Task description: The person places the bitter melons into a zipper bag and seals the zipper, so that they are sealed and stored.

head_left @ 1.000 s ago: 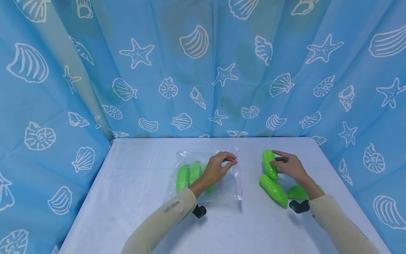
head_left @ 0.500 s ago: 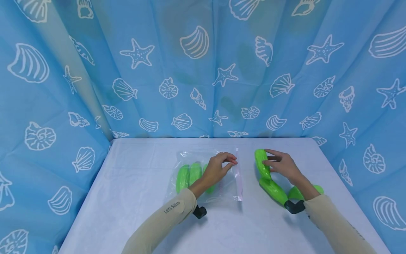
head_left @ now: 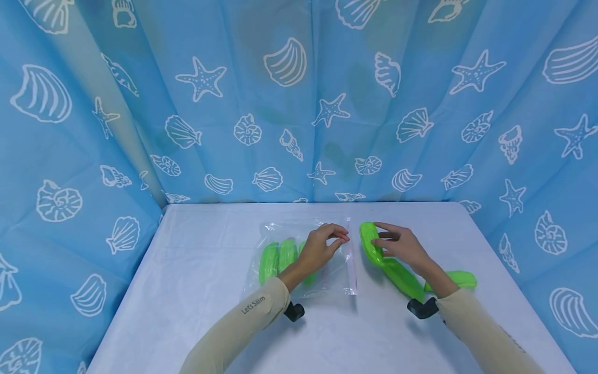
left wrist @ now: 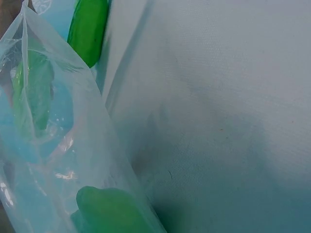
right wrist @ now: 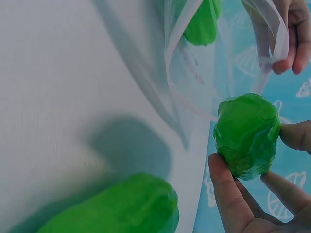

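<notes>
My left hand (head_left: 317,250) pinches the mouth edge of a clear plastic zip bag (head_left: 337,278); the right wrist view shows the mouth held apart. Inside lie several green cucumbers (head_left: 268,262), one partly hidden by the left forearm. My right hand (head_left: 403,246) grips another cucumber (head_left: 369,243) between thumb and fingers, just right of the bag's mouth. In the right wrist view this cucumber (right wrist: 248,138) is seen end-on, close to the bag's rim. Below the right hand, a loose cucumber (head_left: 404,280) lies on the table, and one more (head_left: 461,279) sits partly behind the right forearm.
The white-covered table (head_left: 187,270) reaches back to a blue curtain (head_left: 299,104) printed with shells and starfish, which also encloses both sides. Black wrist mounts (head_left: 293,311) hang below both forearms near the tabletop.
My right hand has carried its cucumber leftward, from beside the loose cucumbers toward the bag's mouth. The left hand and the bag have stayed put.
</notes>
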### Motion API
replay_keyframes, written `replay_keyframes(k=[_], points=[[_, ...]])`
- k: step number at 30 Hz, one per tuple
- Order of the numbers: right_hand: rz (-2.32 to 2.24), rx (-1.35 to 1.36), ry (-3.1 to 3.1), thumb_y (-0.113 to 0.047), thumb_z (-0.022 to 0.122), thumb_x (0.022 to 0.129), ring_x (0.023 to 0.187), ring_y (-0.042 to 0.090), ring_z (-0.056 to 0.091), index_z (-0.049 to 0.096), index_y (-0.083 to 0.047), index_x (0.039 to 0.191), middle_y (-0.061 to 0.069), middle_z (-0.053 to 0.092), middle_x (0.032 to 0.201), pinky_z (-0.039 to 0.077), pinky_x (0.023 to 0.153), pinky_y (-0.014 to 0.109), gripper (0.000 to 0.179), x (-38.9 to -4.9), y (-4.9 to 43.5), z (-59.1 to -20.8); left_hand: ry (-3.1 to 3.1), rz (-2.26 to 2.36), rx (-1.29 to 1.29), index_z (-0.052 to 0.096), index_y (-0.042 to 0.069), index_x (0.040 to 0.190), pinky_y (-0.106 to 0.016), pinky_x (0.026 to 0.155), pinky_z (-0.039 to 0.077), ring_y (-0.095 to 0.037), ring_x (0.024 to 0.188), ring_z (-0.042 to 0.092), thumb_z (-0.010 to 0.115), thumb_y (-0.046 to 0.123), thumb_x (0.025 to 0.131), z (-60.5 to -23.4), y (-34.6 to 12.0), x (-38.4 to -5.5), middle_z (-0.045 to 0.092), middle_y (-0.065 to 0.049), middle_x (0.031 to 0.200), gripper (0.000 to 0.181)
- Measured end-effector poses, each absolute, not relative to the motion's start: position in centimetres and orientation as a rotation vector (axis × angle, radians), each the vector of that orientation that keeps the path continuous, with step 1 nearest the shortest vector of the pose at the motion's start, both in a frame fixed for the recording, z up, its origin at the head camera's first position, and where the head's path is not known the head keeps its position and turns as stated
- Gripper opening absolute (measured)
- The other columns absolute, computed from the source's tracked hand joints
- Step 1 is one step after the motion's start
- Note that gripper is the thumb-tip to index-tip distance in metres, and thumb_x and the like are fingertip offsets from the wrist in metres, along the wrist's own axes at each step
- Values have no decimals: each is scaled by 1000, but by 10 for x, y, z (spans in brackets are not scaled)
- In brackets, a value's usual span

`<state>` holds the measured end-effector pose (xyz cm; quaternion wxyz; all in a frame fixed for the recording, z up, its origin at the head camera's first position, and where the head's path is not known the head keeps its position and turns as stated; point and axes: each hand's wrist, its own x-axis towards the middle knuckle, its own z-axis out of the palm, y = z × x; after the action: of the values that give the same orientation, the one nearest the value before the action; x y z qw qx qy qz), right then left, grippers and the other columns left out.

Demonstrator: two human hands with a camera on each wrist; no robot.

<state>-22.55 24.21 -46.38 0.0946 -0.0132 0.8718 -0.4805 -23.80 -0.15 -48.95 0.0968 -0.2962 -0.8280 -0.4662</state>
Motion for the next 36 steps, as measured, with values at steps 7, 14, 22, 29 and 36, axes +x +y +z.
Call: replay_keyframes(k=[7, 14, 22, 29, 36], points=[[-1399, -73, 2589, -38, 70, 90, 119, 40, 54, 43, -10, 147, 26, 50, 137, 57, 79, 36, 69, -223, 232, -469, -2459, -1381, -875, 66, 9, 112, -17, 94, 45, -2, 101, 59, 67, 12, 92, -489, -2, -239, 67, 9, 98, 21], [-1399, -68, 2576, -37, 70, 90, 120, 40, 54, 44, -12, 147, 24, 51, 137, 57, 80, 38, 68, -224, 222, -474, -2464, -1372, -866, 65, 13, 112, -18, 94, 45, -2, 102, 59, 67, 14, 93, -489, -2, -239, 67, 10, 98, 20], [-1452, -57, 2537, -36, 72, 89, 121, 40, 53, 44, -11, 146, 24, 50, 138, 58, 79, 37, 69, -222, 210, -475, -2452, -1376, -860, 65, 12, 113, -17, 95, 45, -2, 102, 59, 67, 14, 92, -488, -3, -238, 67, 8, 100, 20], [-1504, -69, 2523, -33, 71, 89, 119, 41, 54, 45, -8, 145, 25, 51, 135, 58, 78, 39, 67, -220, 197, -478, -2437, -1379, -864, 65, 13, 112, -18, 96, 45, -3, 102, 59, 66, 14, 93, -489, -3, -238, 67, 7, 101, 20], [-1545, -81, 2506, -30, 71, 90, 115, 38, 55, 48, -10, 144, 23, 52, 134, 58, 76, 38, 62, -220, 187, -483, -2427, -1384, -874, 65, 11, 112, -17, 96, 44, -4, 101, 59, 65, 13, 93, -489, -3, -238, 67, 6, 100, 19]])
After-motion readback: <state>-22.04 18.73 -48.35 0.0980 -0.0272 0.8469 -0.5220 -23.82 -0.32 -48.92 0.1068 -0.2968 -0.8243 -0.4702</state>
